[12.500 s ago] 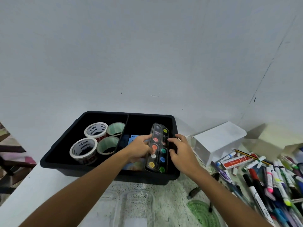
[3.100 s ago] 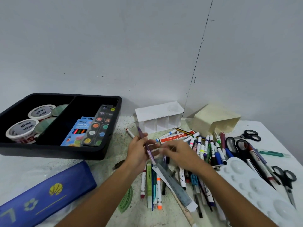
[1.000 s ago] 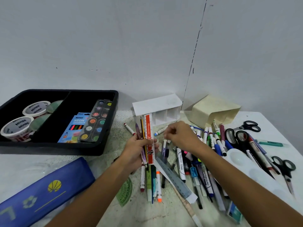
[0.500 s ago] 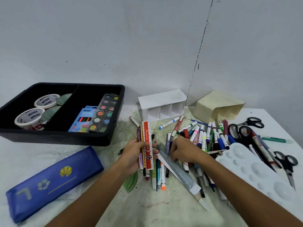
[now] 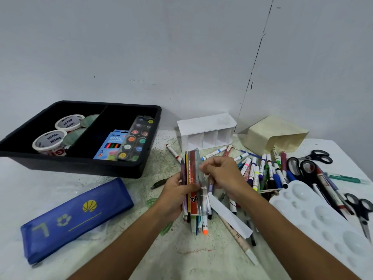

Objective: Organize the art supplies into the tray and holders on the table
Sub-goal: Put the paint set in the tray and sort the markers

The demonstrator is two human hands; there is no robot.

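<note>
Head view: left hand (image 5: pixel 177 193) grips a bundle of pencils and rulers (image 5: pixel 191 178), held upright just in front of the white holder (image 5: pixel 205 129). Right hand (image 5: pixel 224 174) pinches a clear ruler (image 5: pixel 199 168) against the bundle. Step in hand, likely: gathering long items. Marker pile (image 5: pixel 262 172) lies right of the holder, black tray (image 5: pixel 149 158) left. Next move probably calls for slotting the bundle into the holder.

Green tape rolls (image 5: pixel 88 120) half hidden behind the white ones; palette (image 5: pixel 331 225) cropped at the right edge; green protractor (image 5: pixel 153 203), perhaps, mostly covered by the left hand (image 5: pixel 177 196).
</note>
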